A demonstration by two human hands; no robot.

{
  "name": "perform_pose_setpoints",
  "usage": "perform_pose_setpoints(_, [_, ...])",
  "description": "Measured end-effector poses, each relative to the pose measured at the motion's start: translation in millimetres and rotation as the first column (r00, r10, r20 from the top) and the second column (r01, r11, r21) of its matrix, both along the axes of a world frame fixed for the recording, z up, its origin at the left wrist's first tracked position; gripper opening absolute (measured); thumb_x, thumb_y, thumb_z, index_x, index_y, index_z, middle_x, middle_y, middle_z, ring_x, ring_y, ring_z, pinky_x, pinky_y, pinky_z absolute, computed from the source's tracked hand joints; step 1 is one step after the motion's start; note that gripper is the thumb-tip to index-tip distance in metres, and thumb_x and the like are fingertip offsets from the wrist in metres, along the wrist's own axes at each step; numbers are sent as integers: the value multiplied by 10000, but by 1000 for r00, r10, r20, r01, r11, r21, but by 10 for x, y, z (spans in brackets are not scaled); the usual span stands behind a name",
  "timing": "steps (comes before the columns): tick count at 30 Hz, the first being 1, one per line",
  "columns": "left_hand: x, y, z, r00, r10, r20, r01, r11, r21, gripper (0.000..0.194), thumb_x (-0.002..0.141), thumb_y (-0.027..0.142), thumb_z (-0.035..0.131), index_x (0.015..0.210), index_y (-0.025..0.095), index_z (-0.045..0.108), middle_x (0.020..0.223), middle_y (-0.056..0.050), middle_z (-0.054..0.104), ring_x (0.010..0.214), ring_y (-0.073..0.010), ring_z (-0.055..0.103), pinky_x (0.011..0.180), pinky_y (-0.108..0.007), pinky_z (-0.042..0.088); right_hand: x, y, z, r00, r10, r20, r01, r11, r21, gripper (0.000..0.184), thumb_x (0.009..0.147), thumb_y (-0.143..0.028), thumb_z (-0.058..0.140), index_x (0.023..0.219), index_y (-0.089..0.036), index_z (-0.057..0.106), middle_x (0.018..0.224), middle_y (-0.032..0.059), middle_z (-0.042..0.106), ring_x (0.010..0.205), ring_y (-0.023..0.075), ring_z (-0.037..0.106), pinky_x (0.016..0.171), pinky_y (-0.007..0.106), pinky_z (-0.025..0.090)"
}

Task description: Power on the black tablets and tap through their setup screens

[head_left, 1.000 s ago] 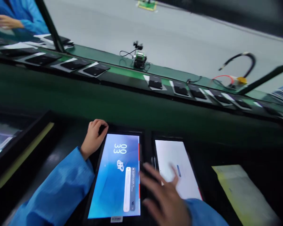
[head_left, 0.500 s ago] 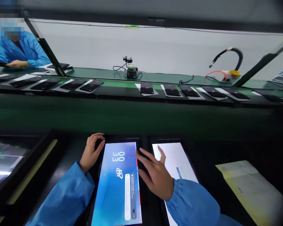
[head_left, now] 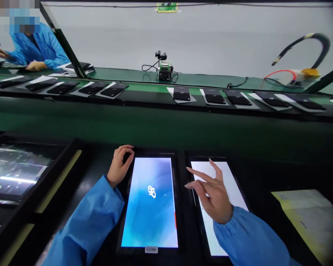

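My left hand [head_left: 120, 166] rests with curved fingers at the upper left corner of a black-framed tablet [head_left: 151, 218]. Thumb and index finger have a gap between them. On the tablet's lit blue screen there is a white logo, with a red strip along the right edge and a barcode label [head_left: 151, 250] on the bottom frame. My right hand [head_left: 213, 194] hovers over the left side of a second tablet [head_left: 219, 240], fingers spread and nothing in them. That second screen is white, and my hand and sleeve cover part of it.
A yellow-edged paper sheet [head_left: 302, 214] lies at the right. Framed dark panels [head_left: 16, 177] stand at the left. Several black devices on white sheets line the raised shelf [head_left: 144, 98]. Across it sits a co-worker in blue [head_left: 41, 44]. A small clamp device [head_left: 165, 70] stands behind.
My right hand has moved right, off the first tablet's edge. The clock and notification boxes have gone from the blue screen. My view has tilted down, and the left hand stays at the corner.
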State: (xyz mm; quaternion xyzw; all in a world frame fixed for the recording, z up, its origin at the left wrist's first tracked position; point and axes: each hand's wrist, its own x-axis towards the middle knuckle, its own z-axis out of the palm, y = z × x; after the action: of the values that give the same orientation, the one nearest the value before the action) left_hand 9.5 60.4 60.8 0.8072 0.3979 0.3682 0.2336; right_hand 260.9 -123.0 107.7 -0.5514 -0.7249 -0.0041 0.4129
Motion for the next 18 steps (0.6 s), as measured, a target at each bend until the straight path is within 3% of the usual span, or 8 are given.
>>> perform_pose_setpoints(3, [8, -12, 3, 1000, 6, 14, -6, 1000, 1, 104, 897, 273, 466, 898, 204, 543, 1097, -47, 535, 1063, -201, 468, 964, -401, 339, 18, -2, -12, 999, -33, -25, 33, 999, 15, 267, 905, -99, 417, 838, -214, 649, 730, -56, 681, 916, 167, 650, 1094, 531, 209])
perform_pose_setpoints(10, [22, -26, 20, 1000, 6, 27, -6, 1000, -3, 101, 892, 257, 464, 889, 198, 545, 1087, -53, 540, 1055, -205, 473, 963, -408, 343, -55, 10, -182, 1000, 9, 30, -8, 1000, -26, 203, 893, -116, 473, 838, -212, 642, 703, -68, 672, 855, 164, 660, 1077, 558, 215])
perform_pose_setpoints(18, [13, -29, 25, 1000, 12, 23, -12, 1000, -8, 95, 896, 252, 463, 901, 205, 545, 1093, -45, 535, 1058, -193, 474, 962, -393, 352, -37, 20, -168, 996, 24, 81, -23, 1000, -8, 178, 878, -109, 491, 846, -210, 634, 706, -71, 673, 835, 164, 663, 1084, 561, 209])
